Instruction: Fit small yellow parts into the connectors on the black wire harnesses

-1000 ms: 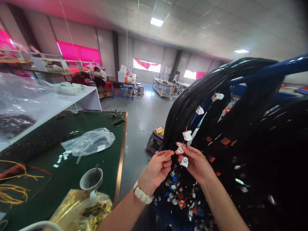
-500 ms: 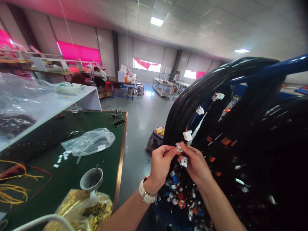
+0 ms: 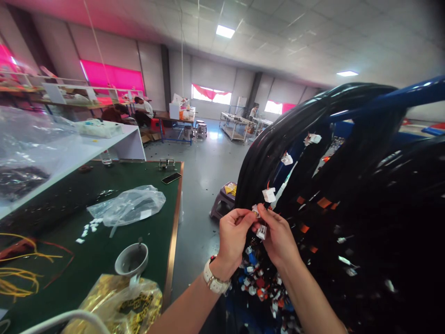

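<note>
My left hand [image 3: 233,232], with a white watch on its wrist, pinches a small white connector [image 3: 256,211] at the fingertips. From the other side my right hand [image 3: 279,235] grips the same connector between thumb and fingers. A second white connector [image 3: 262,231] hangs just below, against the right fingers. Above the hands, another white connector [image 3: 269,195] with an orange wire rests against a thick bundle of black cables [image 3: 257,162]. The fingertips partly cover the held connector, so its wires are hard to make out.
A blue bar [image 3: 417,95] carries the cable bundles on the right. To the left stands a green-topped table [image 3: 104,250] with a plastic bag [image 3: 132,204], a grey bowl [image 3: 132,260], a phone [image 3: 171,178] and yellow wires [image 3: 17,280]. Beyond is a stool [image 3: 222,204]; people sit farther back.
Both hands stay together on the connector, with only slight finger movement. The lower connector has shifted a little left and up, and the whole view has moved slightly.
</note>
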Available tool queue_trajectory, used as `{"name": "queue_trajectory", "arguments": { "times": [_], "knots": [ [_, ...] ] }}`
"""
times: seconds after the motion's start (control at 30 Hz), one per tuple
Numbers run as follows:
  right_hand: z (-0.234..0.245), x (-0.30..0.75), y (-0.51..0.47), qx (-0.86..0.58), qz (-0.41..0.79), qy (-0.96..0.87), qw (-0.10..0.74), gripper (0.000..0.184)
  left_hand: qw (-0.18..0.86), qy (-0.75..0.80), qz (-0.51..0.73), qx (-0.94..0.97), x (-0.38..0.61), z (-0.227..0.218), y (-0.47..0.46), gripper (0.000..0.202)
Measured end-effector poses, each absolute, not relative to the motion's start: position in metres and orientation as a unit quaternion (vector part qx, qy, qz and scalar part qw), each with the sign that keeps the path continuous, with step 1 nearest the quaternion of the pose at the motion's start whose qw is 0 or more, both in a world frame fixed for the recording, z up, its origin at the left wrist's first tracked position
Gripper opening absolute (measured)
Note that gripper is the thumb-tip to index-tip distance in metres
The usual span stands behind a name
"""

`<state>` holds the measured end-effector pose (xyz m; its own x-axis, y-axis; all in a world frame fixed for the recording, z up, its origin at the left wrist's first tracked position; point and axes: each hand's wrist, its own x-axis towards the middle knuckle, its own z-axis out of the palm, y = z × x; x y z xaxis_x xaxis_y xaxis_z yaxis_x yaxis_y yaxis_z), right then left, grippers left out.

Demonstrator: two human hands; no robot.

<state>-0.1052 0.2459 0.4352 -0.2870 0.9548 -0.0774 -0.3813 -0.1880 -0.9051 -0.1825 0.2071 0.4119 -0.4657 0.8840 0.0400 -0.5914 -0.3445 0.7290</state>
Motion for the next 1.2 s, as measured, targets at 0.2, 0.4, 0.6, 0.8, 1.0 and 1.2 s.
{"name": "queue_trajectory", "arguments": {
  "times": [0.2, 0.4, 0.6, 0.8, 1.0, 1.2],
  "knots": [
    [0.4324, -0.1081, 0.2445, -0.348, 0.672, -0.421, 0.500, 0.030, 0.458, 0.339, 0.791, 0.222, -0.1829, 0.4102, 0.2080, 0.024],
    [0.4299, -0.1112, 0.2433, -0.339, 0.679, -0.405, 0.510, 0.029, 0.428, 0.360, 0.795, 0.234, -0.1814, 0.4063, 0.2106, 0.020],
    [0.4287, -0.1127, 0.2437, -0.339, 0.680, -0.396, 0.515, 0.028, 0.431, 0.358, 0.798, 0.222, -0.1812, 0.4076, 0.2100, 0.022],
    [0.4295, -0.1121, 0.2440, -0.348, 0.674, -0.400, 0.515, 0.030, 0.444, 0.352, 0.795, 0.218, -0.1817, 0.4084, 0.2092, 0.023],
    [0.4313, -0.1138, 0.2423, -0.345, 0.675, -0.396, 0.518, 0.030, 0.433, 0.365, 0.798, 0.206, -0.1802, 0.4088, 0.2099, 0.024],
    [0.4312, -0.1137, 0.2410, -0.350, 0.670, -0.393, 0.523, 0.031, 0.443, 0.358, 0.795, 0.210, -0.1806, 0.4091, 0.2106, 0.027]
  ]
}}
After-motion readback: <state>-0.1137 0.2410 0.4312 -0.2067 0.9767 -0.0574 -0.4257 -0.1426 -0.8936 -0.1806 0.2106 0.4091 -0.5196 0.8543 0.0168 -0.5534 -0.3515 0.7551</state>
